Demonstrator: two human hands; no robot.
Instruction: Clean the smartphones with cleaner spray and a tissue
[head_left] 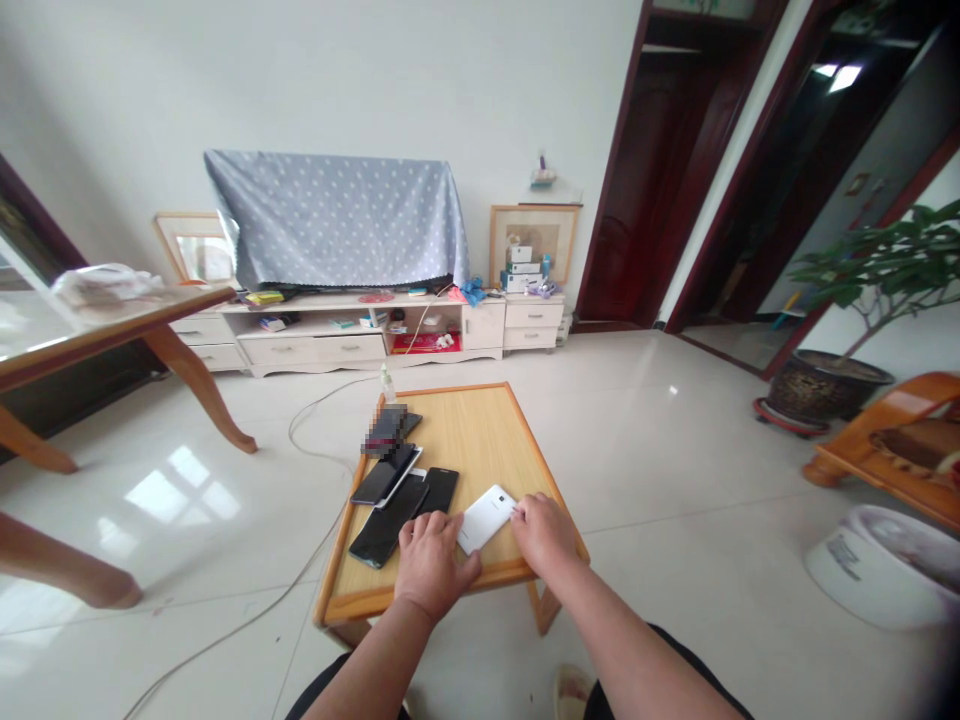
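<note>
A white phone (489, 518) lies back side up near the front right of a small wooden table (480, 425). My left hand (433, 560) grips its left end, with the thumb and forefinger on either side of the near corner. At the opposite end, the fingers of my right hand (541, 530) are closed in a pinch beside the phone's edge. Something small and pale may be between them, but I cannot make it out. Left of my left hand lie several dark phones, among them a black phone (388, 522) and an overlapping dark phone (384, 474).
A small clear bottle (387, 384) stands at the table's far left corner. Along the floor on the left runs a cable (300, 575). A larger table (112, 335) stands left, a white bucket (874, 570) right, and a low cabinet (315, 350) against the wall.
</note>
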